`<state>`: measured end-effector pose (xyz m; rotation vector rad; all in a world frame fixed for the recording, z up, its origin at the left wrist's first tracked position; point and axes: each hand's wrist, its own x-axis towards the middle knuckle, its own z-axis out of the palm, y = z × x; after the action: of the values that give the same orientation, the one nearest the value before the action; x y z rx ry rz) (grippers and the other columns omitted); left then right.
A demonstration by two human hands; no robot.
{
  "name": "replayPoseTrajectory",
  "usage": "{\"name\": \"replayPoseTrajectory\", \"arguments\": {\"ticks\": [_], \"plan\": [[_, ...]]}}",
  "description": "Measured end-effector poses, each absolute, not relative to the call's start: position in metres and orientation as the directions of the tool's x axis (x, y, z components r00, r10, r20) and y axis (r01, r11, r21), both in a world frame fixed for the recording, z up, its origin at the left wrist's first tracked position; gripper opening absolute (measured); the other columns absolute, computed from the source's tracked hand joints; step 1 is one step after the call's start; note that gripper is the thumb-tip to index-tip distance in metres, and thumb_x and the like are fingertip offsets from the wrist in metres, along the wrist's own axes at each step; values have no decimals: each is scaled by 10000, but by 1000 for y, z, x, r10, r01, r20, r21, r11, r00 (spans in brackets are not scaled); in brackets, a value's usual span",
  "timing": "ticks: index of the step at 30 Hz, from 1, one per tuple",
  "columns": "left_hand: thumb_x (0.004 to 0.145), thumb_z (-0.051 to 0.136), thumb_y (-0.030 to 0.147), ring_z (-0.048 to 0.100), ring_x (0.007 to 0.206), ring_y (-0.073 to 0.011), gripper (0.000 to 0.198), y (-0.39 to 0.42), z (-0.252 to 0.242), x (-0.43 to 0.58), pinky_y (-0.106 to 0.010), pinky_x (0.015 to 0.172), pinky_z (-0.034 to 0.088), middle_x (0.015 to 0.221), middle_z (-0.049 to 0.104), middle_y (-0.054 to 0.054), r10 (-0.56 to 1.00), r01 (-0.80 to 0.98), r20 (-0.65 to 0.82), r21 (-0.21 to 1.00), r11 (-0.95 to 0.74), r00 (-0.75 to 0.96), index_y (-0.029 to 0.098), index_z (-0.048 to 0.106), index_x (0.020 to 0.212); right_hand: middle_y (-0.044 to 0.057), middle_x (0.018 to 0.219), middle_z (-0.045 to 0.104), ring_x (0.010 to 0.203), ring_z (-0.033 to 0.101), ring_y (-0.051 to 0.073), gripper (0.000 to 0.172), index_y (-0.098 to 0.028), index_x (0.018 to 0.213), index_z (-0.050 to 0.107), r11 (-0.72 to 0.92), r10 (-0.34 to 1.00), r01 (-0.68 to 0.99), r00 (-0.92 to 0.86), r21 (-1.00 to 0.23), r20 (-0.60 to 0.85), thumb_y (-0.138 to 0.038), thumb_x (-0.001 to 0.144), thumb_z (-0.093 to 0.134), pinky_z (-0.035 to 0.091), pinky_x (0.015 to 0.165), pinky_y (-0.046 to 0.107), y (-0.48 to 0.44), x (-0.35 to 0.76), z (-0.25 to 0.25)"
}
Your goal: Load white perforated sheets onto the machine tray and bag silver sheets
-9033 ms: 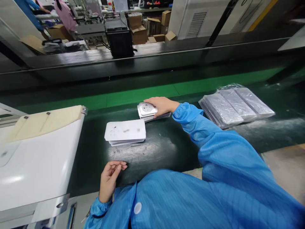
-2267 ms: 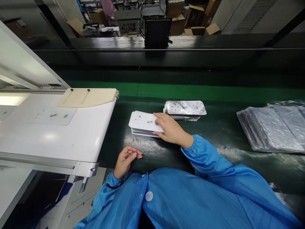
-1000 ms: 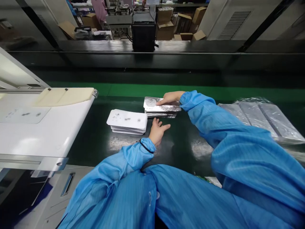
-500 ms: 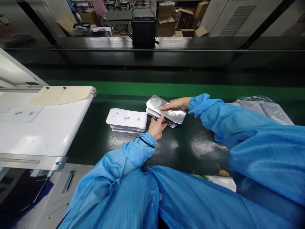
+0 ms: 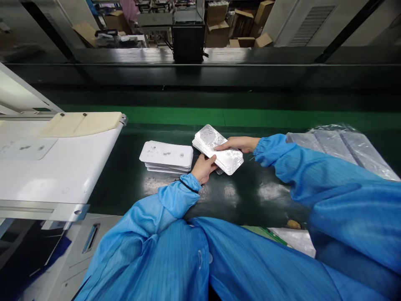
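Observation:
Between my hands, over the dark green belt (image 5: 250,200), is a stack of silvery rectangular sheets with rounded corners (image 5: 230,162). The top sheet shines and bears a round pale pattern at its far left end. My left hand (image 5: 204,167) grips the stack's near left edge, thumb on top and fingers underneath. From the right, my right hand (image 5: 238,144) holds the far side, its thumb lying across the top. Just left of my left hand lies a second stack of white sheets (image 5: 166,154) with small grey printed marks.
At the left a white conveyor (image 5: 62,175) carries a similar white sheet (image 5: 28,148), with a cream board (image 5: 83,124) at its far edge. Plastic-wrapped packs (image 5: 341,144) lie at the right. A black box-shaped device (image 5: 188,42) and cardboard boxes (image 5: 217,31) stand beyond the belt.
The silvery stack has turned and tilted, its near right end now closer to me and its top catching more light. My right hand has shifted slightly right and nearer.

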<state>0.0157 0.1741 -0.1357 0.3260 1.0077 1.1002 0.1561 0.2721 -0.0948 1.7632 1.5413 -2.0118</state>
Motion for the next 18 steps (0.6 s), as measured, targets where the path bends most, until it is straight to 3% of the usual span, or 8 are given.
{"name": "replayPoseTrajectory", "arguments": {"ticks": [8, 14, 18], "plan": [[834, 570, 43, 653, 1052, -204, 438, 173, -132, 7, -435, 999, 499, 1227, 652, -116, 855, -548, -494, 676, 493, 160, 185, 554, 1248, 87, 837, 738, 824, 706, 235, 264, -104, 927, 666, -569, 568, 480, -357, -667, -741, -165, 687, 758, 573, 849, 333, 267, 163, -99], [805, 644, 117, 649, 1056, -228, 371, 174, -135, 5, -436, 1012, 480, 1161, 675, -130, 865, -489, -464, 718, 495, 193, 156, 607, 1172, 83, 874, 737, 816, 701, 217, 196, -124, 919, 663, -597, 640, 363, -322, -715, -698, -175, 734, 703, 567, 848, 322, 255, 175, -108], [741, 728, 172, 540, 1250, -255, 521, 173, -146, 25, -380, 1094, 387, 1383, 524, -142, 892, -369, -445, 819, 439, 74, 177, 572, 1238, 96, 896, 734, 861, 696, 225, 170, -136, 896, 656, -624, 687, 298, -230, -722, -689, -189, 740, 696, 565, 836, 309, 240, 217, -109]]}}
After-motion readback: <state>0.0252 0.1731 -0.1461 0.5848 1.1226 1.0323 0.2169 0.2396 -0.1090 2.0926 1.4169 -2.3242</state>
